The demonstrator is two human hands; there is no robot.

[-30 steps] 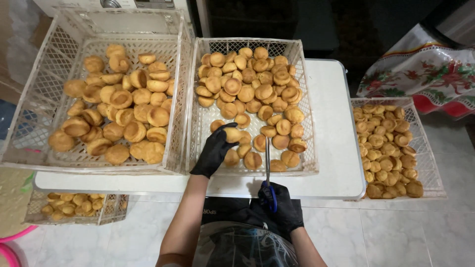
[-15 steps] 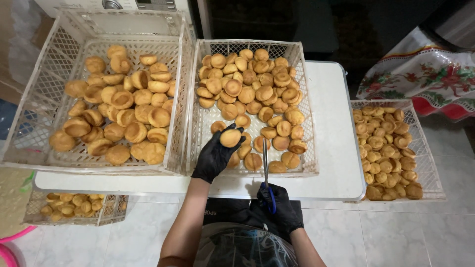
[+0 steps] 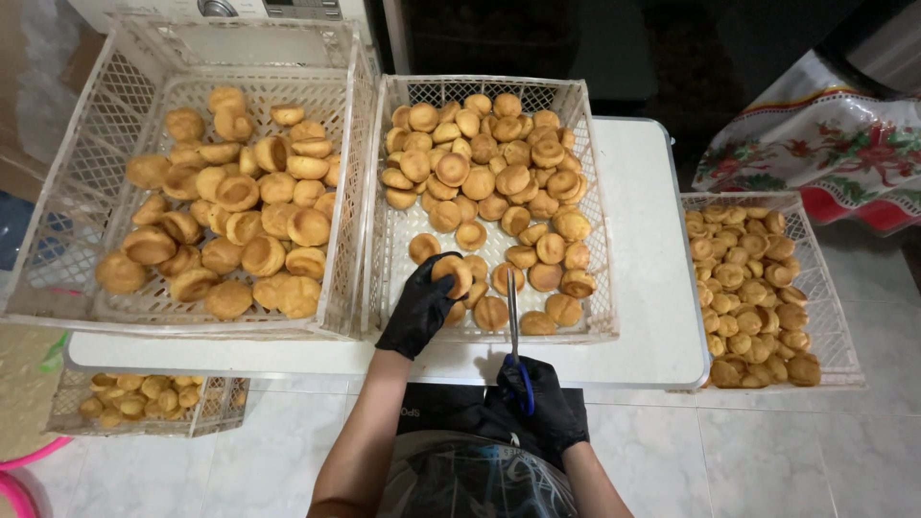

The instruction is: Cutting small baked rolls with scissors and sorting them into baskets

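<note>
Left hand (image 3: 419, 305), black-gloved, grasps a round pastry shell (image 3: 452, 275) lifted over the near edge of the middle crate (image 3: 585, 192). Right hand (image 3: 537, 408) is clenched on blue-handled scissors (image 3: 515, 336), blades pointing far. Best kept steady, shell clear of neighbours, blades angled away from the fingers.

Hardly any packaging, labels, signs or screens show here. At the top edge, behind the crates, the pale front panel of a white appliance (image 3: 259, 8) carries a round dial and a narrow dark strip that may be a display, too cut off to tell. At the far left stands a brown cardboard box (image 3: 21, 115), partly visible, its flat side plain.
</note>
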